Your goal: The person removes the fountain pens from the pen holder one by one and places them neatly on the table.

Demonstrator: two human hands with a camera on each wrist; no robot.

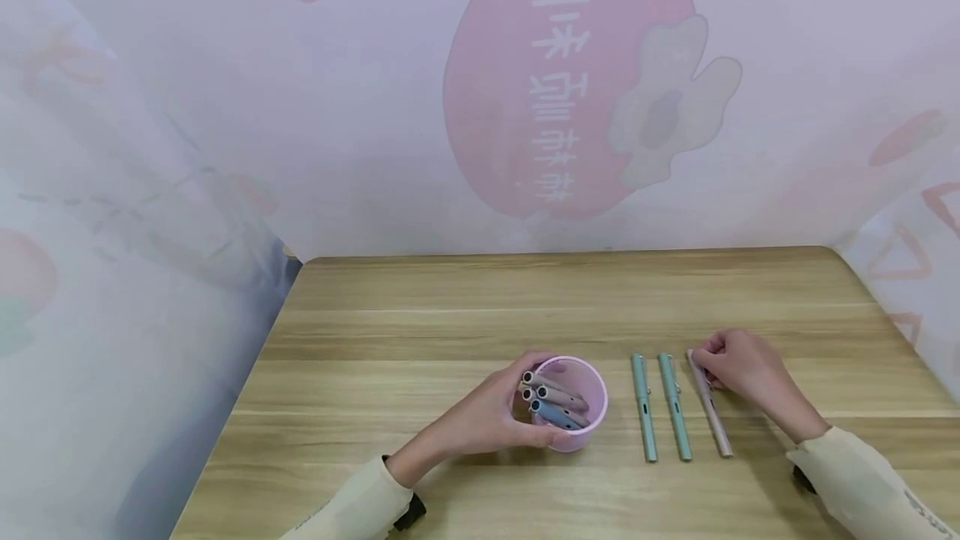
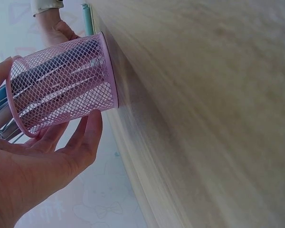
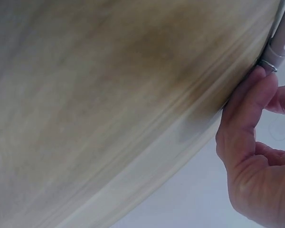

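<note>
— One wide wooden worktop (image 1: 465,315) fills the scene, and both hands are down on it. What's on it?

— Biggest thing is the pink mesh cup (image 1: 581,432), standing upright near the front edge, with several pens (image 1: 551,405) poking out of it. The left hand (image 1: 487,419) wraps its side, fingers (image 2: 88,137) curled around the mesh.

— And to the right of the cup?

— Two green pens (image 1: 660,407) lie side by side, just apart, pointing away from the person. Just beside them lies a pink pen (image 1: 711,407), flat on the wood.

— The right hand?

— The right hand (image 1: 742,369) sits at the far end of that pink pen, fingers (image 3: 247,102) bunched together and pinching its tip against the worktop.
</note>
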